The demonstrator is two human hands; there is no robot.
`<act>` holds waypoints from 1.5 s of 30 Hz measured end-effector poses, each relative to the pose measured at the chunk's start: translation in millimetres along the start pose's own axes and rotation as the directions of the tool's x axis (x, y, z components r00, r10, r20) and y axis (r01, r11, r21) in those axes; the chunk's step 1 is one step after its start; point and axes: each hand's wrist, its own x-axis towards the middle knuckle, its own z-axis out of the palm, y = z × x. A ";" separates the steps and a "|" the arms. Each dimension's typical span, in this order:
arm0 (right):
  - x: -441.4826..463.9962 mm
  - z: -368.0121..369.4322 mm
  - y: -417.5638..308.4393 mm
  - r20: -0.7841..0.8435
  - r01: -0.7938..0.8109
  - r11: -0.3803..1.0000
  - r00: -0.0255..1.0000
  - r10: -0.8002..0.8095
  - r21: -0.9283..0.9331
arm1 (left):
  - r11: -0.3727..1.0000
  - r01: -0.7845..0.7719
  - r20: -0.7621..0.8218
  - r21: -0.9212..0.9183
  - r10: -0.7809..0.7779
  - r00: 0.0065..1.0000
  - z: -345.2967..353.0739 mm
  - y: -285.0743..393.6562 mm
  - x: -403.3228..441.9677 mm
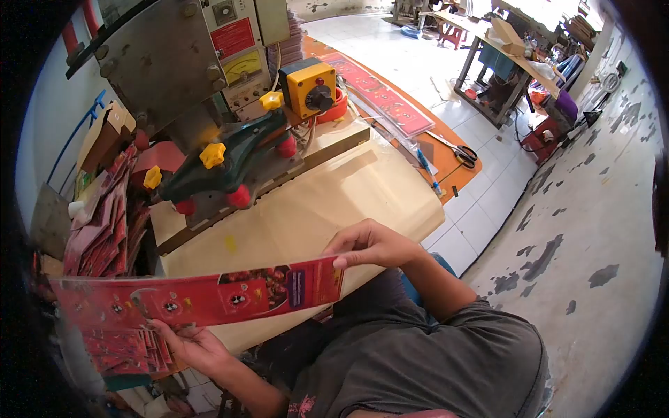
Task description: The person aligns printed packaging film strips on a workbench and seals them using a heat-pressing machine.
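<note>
A long red printed plastic strip [244, 296] is stretched in front of my body, over the near edge of the cream-covered work surface [300, 209]. My right hand [373, 245] pinches its right end between thumb and fingers. At its lower edge, left of the middle, my left hand [191, 346] grips it with the fingertips. Behind the strip stands a machine with a dark green clamp [230, 160], yellow knobs and red feet, resting on a metal bar [279, 184].
Stacked red packets [104, 233] lie at the left, with more red packets [125, 350] below the strip. A yellow control box [306, 87] sits behind the clamp. Scissors [460, 152], a blue pen [426, 171] and red printed sheets [383, 94] lie on the orange table [446, 177].
</note>
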 end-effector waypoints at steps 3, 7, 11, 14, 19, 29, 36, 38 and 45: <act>-4.9 -3.9 -4.8 -0.264 -0.066 0.985 0.959 0.106 0.156 | 0.996 -0.021 -0.168 0.083 0.035 0.985 35.8 4.8 -11.6; -18.2 -27.9 -1.9 -0.541 -0.021 0.999 0.840 0.044 0.048 | 0.987 -0.027 -0.169 0.158 0.054 0.984 -38.5 24.0 34.4; -26.8 -48.9 -7.5 -0.692 0.075 0.994 0.721 -0.001 0.077 | 0.982 0.090 -0.149 0.165 -0.066 0.987 -40.9 37.7 36.9; -28.9 -65.8 -15.3 -0.751 0.128 0.992 0.653 -0.095 -0.014 | 0.976 0.058 -0.068 0.209 -0.045 0.997 -77.6 37.1 55.9; -33.8 -89.5 -25.6 -0.655 0.405 0.914 0.685 -0.321 -0.024 | 0.828 -0.171 0.419 0.534 -0.083 0.904 -158.6 48.4 109.4; -57.8 -107.3 -6.0 -0.523 -0.009 0.985 0.848 -0.085 -0.174 | 0.483 -0.098 0.301 0.870 -0.363 0.882 -113.6 40.7 78.2; -45.4 -107.0 -38.2 -0.580 0.014 0.899 0.759 -0.295 -0.438 | 0.621 -0.238 0.359 0.747 -0.075 0.930 -71.0 53.1 90.4; -49.2 -115.9 -34.7 -0.513 0.062 0.907 0.808 -0.291 -0.417 | 0.509 -0.258 0.378 0.821 -0.145 0.914 -83.0 66.7 104.1; -54.0 -115.8 -7.3 -0.499 -0.182 0.963 0.864 0.061 -0.197 | 0.506 -0.130 0.355 0.853 -0.380 0.854 -92.9 47.1 102.3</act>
